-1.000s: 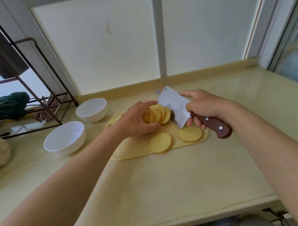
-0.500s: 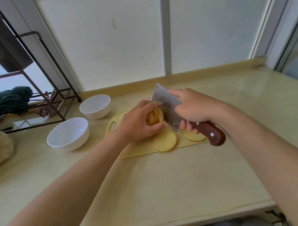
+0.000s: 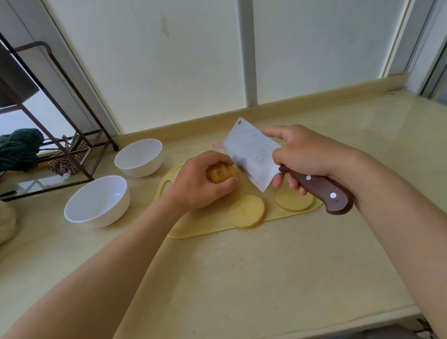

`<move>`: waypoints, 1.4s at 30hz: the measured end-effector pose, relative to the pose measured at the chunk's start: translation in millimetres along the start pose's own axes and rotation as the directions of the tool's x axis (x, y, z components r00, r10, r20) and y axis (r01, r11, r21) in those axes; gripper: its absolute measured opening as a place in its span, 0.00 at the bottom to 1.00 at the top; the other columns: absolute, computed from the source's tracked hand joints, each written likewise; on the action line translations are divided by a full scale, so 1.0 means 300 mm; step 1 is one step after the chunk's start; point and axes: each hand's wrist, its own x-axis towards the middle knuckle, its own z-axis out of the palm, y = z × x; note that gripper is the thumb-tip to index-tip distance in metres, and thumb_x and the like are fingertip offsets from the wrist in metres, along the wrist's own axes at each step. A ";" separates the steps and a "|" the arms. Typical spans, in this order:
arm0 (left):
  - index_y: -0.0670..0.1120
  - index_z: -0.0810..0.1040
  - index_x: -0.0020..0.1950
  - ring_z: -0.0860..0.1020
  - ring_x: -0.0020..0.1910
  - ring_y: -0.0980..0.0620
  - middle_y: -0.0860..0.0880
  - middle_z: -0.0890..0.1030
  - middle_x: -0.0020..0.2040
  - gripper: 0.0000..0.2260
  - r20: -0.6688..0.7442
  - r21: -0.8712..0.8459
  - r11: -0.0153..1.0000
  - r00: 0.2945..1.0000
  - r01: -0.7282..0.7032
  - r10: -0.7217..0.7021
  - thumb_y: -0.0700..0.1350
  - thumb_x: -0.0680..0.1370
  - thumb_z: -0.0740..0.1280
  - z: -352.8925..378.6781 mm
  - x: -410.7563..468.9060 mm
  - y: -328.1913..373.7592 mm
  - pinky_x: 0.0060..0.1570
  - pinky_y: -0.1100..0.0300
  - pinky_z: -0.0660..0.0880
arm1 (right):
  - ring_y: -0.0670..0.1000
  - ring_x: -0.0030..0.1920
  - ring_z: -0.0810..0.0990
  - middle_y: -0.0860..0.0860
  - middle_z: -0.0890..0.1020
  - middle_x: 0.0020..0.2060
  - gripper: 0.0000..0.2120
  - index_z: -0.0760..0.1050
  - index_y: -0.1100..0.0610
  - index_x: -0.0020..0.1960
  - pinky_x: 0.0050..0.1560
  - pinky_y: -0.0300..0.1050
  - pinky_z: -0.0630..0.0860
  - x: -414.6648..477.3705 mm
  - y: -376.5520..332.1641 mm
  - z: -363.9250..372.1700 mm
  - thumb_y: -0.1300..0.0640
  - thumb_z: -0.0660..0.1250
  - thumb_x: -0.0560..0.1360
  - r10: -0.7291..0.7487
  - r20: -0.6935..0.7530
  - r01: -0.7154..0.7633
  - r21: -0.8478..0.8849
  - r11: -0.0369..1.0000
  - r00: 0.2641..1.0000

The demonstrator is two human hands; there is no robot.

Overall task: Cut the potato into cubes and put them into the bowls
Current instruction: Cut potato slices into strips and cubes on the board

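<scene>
On the yellow cutting board (image 3: 202, 230), my left hand (image 3: 198, 183) curls snugly around the stack of potato slices (image 3: 218, 174), while my right hand (image 3: 302, 157) grips the cleaver (image 3: 251, 155) by its wooden handle, blade beside the stack, two slices (image 3: 246, 211) lying flat nearby.

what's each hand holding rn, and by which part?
Right hand: cleaver, grip on the wooden handle, forefinger along the blade's spine. Left hand: stacked potato slices, pinched by their edges.
</scene>
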 end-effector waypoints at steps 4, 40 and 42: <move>0.53 0.81 0.52 0.77 0.49 0.63 0.60 0.81 0.48 0.13 0.008 -0.053 0.997 0.998 0.064 -0.064 0.48 0.69 0.77 -0.004 0.000 0.010 0.49 0.70 0.72 | 0.52 0.25 0.77 0.59 0.85 0.33 0.35 0.62 0.42 0.81 0.26 0.44 0.76 0.010 0.017 -0.028 0.66 0.53 0.78 -0.010 -0.051 0.011 0.015 1.000 0.999; 0.50 0.81 0.51 0.79 0.39 0.60 0.51 0.79 0.49 0.11 0.008 -0.252 0.912 0.944 0.322 -0.331 0.45 0.70 0.77 -0.066 0.065 0.077 0.32 0.66 0.76 | 0.52 0.25 0.74 0.60 0.84 0.34 0.27 0.66 0.36 0.64 0.24 0.44 0.73 0.005 0.059 -0.019 0.67 0.55 0.79 -0.023 -0.030 0.030 0.229 0.973 0.999; 0.52 0.81 0.49 0.80 0.44 0.54 0.52 0.79 0.49 0.10 0.026 -0.220 0.921 0.946 0.322 -0.324 0.46 0.70 0.77 -0.076 0.065 0.069 0.34 0.64 0.77 | 0.52 0.25 0.74 0.60 0.84 0.34 0.27 0.66 0.36 0.64 0.25 0.44 0.73 0.003 0.063 -0.021 0.67 0.55 0.79 -0.024 -0.031 0.030 0.233 0.972 0.999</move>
